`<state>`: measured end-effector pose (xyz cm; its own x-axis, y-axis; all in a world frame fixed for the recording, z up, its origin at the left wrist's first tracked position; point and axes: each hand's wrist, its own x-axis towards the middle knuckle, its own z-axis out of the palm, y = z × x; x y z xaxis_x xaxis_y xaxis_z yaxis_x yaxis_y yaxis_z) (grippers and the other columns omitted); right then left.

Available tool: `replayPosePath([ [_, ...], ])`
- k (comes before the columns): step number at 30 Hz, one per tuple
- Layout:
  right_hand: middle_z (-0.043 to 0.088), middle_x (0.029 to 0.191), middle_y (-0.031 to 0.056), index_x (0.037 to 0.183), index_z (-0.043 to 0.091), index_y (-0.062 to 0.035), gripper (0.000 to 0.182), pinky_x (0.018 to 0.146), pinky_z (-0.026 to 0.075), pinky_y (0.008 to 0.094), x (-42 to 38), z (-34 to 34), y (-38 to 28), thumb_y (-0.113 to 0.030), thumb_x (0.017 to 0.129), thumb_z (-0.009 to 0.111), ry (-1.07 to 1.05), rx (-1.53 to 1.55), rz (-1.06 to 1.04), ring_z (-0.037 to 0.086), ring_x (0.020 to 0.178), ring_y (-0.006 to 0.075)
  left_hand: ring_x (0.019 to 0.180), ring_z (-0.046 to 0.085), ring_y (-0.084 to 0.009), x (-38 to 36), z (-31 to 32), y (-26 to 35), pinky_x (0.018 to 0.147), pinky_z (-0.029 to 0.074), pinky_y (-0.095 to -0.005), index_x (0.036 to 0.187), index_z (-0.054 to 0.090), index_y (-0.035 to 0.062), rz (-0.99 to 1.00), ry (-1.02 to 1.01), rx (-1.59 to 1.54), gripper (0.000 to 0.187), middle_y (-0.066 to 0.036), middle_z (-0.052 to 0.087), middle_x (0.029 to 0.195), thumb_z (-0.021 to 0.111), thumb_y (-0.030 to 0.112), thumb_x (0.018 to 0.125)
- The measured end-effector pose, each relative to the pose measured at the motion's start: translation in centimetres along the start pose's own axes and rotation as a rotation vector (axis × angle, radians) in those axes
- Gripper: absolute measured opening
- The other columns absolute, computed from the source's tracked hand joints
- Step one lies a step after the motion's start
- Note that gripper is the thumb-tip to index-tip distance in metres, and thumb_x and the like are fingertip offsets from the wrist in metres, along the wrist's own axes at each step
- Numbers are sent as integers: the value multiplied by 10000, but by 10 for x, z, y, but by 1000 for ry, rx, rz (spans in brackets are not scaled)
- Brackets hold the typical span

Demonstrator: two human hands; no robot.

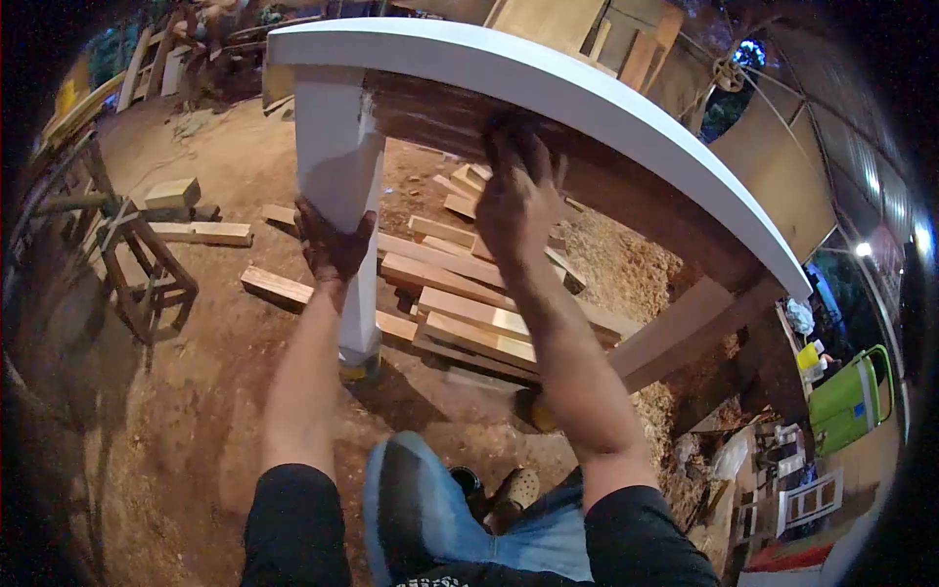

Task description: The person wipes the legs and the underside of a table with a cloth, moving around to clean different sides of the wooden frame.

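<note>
Hands work a white table [548,73]: left hand [331,245] clamped round its leg [337,157], right hand [516,196] spread flat on the apron [626,181].

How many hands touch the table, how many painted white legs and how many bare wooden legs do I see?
Hands on the table: 2, left hand and right hand
White painted legs: 1
Bare wooden legs: 1
Total: 4

Your left hand [333,245] grips the white desk leg [337,157]; right hand [518,201] presses the brown apron [626,186] at 12 o'clock.
</note>
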<state>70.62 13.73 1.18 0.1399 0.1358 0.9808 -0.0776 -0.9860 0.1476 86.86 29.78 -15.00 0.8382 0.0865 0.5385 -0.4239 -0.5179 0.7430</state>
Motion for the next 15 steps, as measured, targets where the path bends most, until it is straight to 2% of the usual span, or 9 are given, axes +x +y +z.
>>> replayPosePath([
  [3, 671, 1119, 125, 1075, 735, -100, 293, 948, 455, 451, -2, -19, 17, -6, 811, 652, 21, -46, 42, 602, 1047, 361, 1431, 218, -481, 1, 2, -2, 1181, 223, -517, 1528, 26, -61, -21, 6, -18, 1277, -317, 217, 1544, 756, 599, 714],
  [4, 670, 1112, 141, 1063, 733, -89, 267, 932, 466, 447, 3, -17, 18, -16, 815, 665, 119, -6, 86, 594, 1033, 382, 1430, 217, -484, 0, 4, -2, 1179, 228, -520, 1528, 29, -60, -32, 2, -22, 1275, -316, 216, 1545, 755, 601, 715],
  [7, 663, 1123, 154, 1072, 727, -90, 266, 932, 458, 476, 14, 8, 1, -23, 824, 657, 163, -39, 81, 594, 1037, 378, 1412, 244, -495, -2, 5, -6, 1166, 248, -533, 1526, 50, -59, 53, 53, -39, 1259, -316, 235, 1535, 762, 586, 713],
  [9, 665, 1121, 153, 1108, 716, -104, 305, 1004, 405, 499, 5, 21, -16, -6, 845, 595, -10, 84, 9, 590, 1105, 343, 1400, 259, -502, 0, 1, -6, 1160, 257, -538, 1523, 57, -61, 76, 48, -48, 1258, -321, 247, 1527, 770, 578, 706],
  [11, 668, 1134, 136, 1110, 715, -99, 321, 1035, 390, 475, -10, 15, -17, 2, 828, 599, -125, 45, -1, 586, 1140, 324, 1393, 270, -508, 1, -3, 0, 1158, 259, -539, 1521, 62, -63, 42, 16, -54, 1257, -326, 254, 1521, 775, 569, 702],
  [13, 673, 1133, 134, 1095, 719, -88, 300, 1017, 418, 453, -12, 0, 9, -13, 819, 627, -59, 139, 24, 578, 1165, 303, 1390, 274, -512, 0, -12, 9, 1161, 255, -535, 1520, 63, -66, -60, -33, -47, 1255, -331, 256, 1518, 779, 559, 700],
  [14, 684, 1101, 136, 1060, 727, -79, 253, 960, 456, 440, -19, 0, 23, -33, 823, 651, 50, 148, 205, 588, 1129, 304, 1391, 273, -511, 2, -8, 6, 1158, 262, -536, 1520, 63, -65, -45, -1, -41, 1251, -334, 255, 1517, 777, 557, 702],
  [15, 684, 1092, 140, 1057, 726, -77, 247, 944, 462, 443, -11, -3, 21, -41, 823, 659, 90, 126, 160, 592, 1107, 315, 1392, 272, -510, 3, -1, -1, 1154, 269, -536, 1520, 64, -65, -28, 25, -32, 1248, -337, 255, 1516, 776, 555, 704],
])
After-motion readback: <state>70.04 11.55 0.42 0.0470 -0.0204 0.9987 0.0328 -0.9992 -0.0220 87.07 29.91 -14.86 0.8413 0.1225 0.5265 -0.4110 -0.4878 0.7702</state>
